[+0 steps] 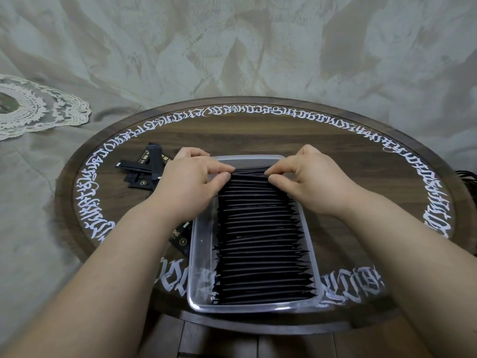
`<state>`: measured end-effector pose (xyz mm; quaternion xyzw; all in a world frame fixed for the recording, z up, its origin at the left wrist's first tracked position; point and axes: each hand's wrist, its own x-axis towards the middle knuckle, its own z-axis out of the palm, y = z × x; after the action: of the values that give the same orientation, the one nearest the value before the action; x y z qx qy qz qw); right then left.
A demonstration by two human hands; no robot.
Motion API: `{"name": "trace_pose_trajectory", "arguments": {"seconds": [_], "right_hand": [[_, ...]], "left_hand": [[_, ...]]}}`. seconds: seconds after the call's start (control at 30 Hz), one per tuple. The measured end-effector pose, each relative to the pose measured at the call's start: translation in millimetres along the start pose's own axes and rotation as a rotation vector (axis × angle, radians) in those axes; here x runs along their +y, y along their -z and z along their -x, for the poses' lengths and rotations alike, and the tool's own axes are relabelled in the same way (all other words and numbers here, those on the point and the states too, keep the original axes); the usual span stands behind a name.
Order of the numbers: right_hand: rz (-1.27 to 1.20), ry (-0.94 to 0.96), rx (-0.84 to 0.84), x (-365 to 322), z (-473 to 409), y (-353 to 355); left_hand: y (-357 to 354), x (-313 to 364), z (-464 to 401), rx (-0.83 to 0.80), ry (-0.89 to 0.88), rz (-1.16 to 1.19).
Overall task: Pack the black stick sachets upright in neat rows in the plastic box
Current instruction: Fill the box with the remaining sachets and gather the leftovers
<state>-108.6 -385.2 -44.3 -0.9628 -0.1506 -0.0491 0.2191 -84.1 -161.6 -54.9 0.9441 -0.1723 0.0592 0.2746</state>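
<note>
The round table (258, 130) carries the box (200, 257) at its 6 o'clock side. The sachets (260, 244) stand upright in one row filling the box's right part. At the row's 12 o'clock end, the left hand (185, 182) and right hand (309, 177) pinch the farthest sachets' top edges. Loose sachets (144, 169) lie at the table's 9 o'clock.

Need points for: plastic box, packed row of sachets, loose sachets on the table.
plastic box (254, 307), head view, near rim, bare plastic.
packed row (260, 244), head view, top edges of the upright sachets mid-row.
loose sachets (144, 167), head view, flat pile on the table left of the box.
</note>
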Motion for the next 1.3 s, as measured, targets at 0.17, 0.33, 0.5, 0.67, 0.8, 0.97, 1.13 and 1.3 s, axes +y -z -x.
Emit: {"name": "trace_pose_trajectory", "arguments": {"seconds": [0.17,0.33,0.5,0.67,0.8,0.97,1.13,1.3], "right_hand": [[0.008,0.0,0.001,-1.7,-1.6,0.3],[-0.016,-0.006,-0.138,-1.0,4.2,8.5],[0.005,0.014,-0.113,0.7,2.2,7.2],[0.023,0.007,-0.096,2.5,0.7,7.5],[0.038,-0.004,-0.103,5.5,-0.7,9.0],[0.029,-0.015,-0.101,5.9,3.0,9.2],[0.003,-0.014,-0.081,4.4,7.2,6.3],[0.004,0.002,-0.068,5.9,9.7,4.2]], "left_hand": [[5.3,3.5,4.6,-0.053,-0.001,0.008],[16.5,-1.2,15.0,-0.247,0.026,0.036],[12.4,0.2,20.6,-0.203,0.038,0.072],[8.8,2.4,18.7,-0.151,0.058,0.078],[9.4,0.2,20.3,-0.184,0.061,0.133],[5.4,-1.7,19.0,-0.19,0.06,0.107],[2.8,-1.9,16.4,-0.184,0.056,0.116],[4.1,-6.7,16.7,-0.23,0.034,0.124]]}}
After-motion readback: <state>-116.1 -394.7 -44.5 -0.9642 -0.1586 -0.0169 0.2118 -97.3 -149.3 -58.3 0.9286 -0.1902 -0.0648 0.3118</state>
